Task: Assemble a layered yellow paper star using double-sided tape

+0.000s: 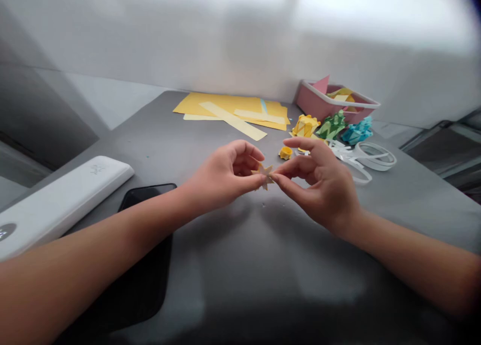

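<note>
Just above the table, a small yellowish paper star (268, 171) with several points is held between both hands. My left hand (229, 172) is closed, its thumb lying over the star's left part and the fingers curled behind it. With thumb and index finger, my right hand (319, 182) pinches a point at the star's right edge. Beyond the star sits a small yellow paper ring (285, 153) with a pointed edge. Folded paper pieces in yellow (306, 126), green (332, 125) and blue (357, 131) stand behind my right hand.
Yellow paper sheets (221, 103) lie at the back, with pale strips (235, 121) on top. A pink basket (330, 104) holds paper scraps. White paper strips (376, 157) curl at the right. A white power bank (63, 199) and a black phone (150, 285) lie left.
</note>
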Available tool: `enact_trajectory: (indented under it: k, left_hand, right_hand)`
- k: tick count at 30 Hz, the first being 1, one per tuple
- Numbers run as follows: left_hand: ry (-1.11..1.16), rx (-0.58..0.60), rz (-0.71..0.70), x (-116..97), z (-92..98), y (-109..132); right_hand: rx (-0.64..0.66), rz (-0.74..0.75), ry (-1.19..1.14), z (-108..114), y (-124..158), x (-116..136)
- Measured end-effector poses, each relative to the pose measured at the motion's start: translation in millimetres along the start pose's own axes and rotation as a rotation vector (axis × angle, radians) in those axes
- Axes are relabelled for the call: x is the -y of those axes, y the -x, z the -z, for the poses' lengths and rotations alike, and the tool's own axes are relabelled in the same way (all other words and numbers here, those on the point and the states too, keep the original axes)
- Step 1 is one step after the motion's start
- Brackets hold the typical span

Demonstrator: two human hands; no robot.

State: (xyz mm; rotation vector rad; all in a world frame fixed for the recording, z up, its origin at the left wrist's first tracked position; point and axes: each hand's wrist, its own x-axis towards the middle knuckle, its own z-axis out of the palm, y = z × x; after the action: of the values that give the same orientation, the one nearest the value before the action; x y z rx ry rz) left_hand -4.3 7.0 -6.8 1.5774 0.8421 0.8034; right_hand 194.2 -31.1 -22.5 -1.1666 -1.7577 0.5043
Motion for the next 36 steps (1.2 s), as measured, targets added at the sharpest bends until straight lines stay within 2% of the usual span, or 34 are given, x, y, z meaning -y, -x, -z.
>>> enact_trajectory:
  k: [13,21,28,36]
  left_hand:
    - [-0.005,0.007,0.002,-1.7,-0.3,-0.4]
    - [-0.100,-0.065,0.064,-3.4,0.6,-0.8]
    - [-0.037,0.002,0.042,-3.0,-2.1,-2.1]
    - [-0.110,0.054,0.050,-3.8,0.0,-0.3]
  right_hand:
    - [0.013,0.010,-0.020,-0.1,1.5,-1.3]
    - [0.012,0.023,0.002,0.0,2.2,-2.2]
    - [-0.005,0.012,0.024,0.2,1.7,-3.2]
    - [0.000,0.012,0.034,0.9,1.5,-1.5]
